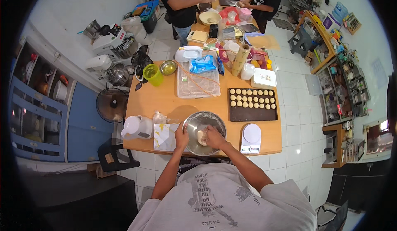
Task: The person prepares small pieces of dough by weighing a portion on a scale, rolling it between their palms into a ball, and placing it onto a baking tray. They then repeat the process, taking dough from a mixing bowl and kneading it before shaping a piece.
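Observation:
A steel mixing bowl [205,118] stands at the near edge of the wooden table, right in front of me. My left hand [181,136] grips its left rim, thumb and fingers closed on the wall. Inside the bowl lies a pale lump of dough [201,137]. Reaching in from the right, my right hand [215,138] has its fingers curled against the dough; their tips are partly hidden. White residue shows on the bowl's inner wall. Right of the bowl is a white kitchen scale [251,133], and beyond it a dark baking tray [253,115] holds rows of small round dough balls.
Left of the bowl sit a marbled board [164,137] and a white hand mixer [137,127]. Farther back are a clear plastic box [198,91], a yellow-green cup [153,75] and a white tub [264,78]. Two people work at the table's far end. A fan [112,104] stands at the left.

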The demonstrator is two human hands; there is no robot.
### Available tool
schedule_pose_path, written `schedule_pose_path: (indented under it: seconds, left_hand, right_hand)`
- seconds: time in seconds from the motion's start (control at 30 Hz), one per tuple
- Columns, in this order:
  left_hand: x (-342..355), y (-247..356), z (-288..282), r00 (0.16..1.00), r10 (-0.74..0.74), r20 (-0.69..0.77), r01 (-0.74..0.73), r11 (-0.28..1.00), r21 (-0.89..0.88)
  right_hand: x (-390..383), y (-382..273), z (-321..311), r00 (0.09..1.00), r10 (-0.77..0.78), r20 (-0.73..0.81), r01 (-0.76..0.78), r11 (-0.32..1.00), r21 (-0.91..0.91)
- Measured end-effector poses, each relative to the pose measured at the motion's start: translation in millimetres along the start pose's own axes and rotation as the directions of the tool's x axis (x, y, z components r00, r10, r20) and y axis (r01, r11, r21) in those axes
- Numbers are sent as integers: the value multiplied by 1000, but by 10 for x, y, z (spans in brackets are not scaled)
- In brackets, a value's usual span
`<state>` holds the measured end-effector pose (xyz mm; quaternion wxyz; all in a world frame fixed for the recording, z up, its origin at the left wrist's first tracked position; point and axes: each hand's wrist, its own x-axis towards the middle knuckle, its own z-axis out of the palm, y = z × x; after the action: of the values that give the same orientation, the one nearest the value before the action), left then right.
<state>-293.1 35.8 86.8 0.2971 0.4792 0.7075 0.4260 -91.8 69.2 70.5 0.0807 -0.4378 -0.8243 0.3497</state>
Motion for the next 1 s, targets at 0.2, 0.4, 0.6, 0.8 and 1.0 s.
schedule_pose_path:
  seconds: [0.2, 0.4, 0.6, 0.8, 1.0]
  left_hand:
    - [29, -149, -6, 990, 117, -80, -115, 993, 21]
    - [122, -147, -58, 998, 51, -39, -52, 998, -27]
    - [177, -247, -123, 997, 68, -27, -69, 997, -18]
    - [269, -202, -146, 997, 27, 74, -29, 999, 23]
    - [289, -256, -103, 998, 58, 26, -58, 998, 11]
  right_hand:
    - [242, -316, -202, 1000, 13, 18, -10, 980, -199]
    - [254, -158, -12, 988, -155, -18, 153, 984, -94]
    - [185, -510, -227, 994, -111, 8, 111, 992, -52]
    - [367, -566, 189, 994, -81, -69, 70, 985, -158]
    - [323, -638, 266, 988, -154, -17, 144, 953, -267]
